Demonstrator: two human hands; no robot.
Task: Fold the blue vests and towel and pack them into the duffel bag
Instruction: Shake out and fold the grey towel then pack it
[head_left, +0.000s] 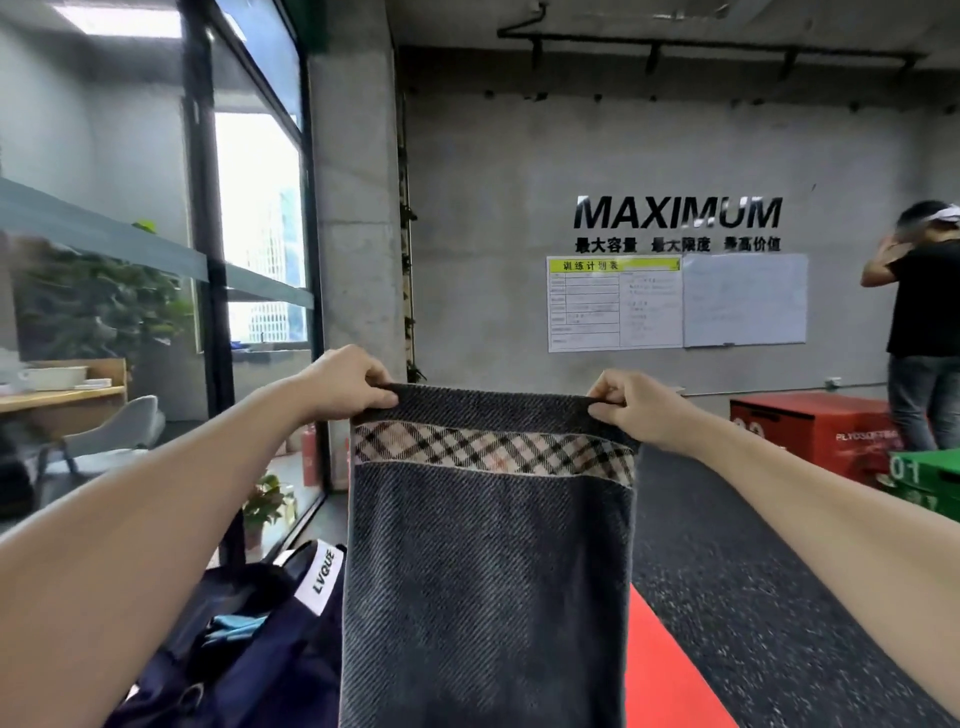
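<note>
From the head camera, large black letters on the grey concrete wall (493, 208) read "MAXIMUM" (678, 212), with a row of Chinese characters beneath. Below them hangs a chart with a yellow header (614, 306) beside a whiteboard (745, 300); their smaller writing is too blurred to read. A white tag on the navy duffel bag (249, 670) at lower left reads "LVQUE" (323, 571), and light blue fabric (231, 626) shows inside its open top. A green box (930, 475) at right carries "01", next to a red box (810, 426) whose print is unclear.

The left hand (345, 384) pinches the top left corner of the grey towel (488, 571), fingers curled over the hem. The right hand (631, 408) pinches the top right corner the same way. The towel hangs straight down between both hands, held up in the air, its plaid band (493, 449) just below the fingers, the bag beside its lower left edge. A person in a black shirt (922, 306) stands at far right.
</note>
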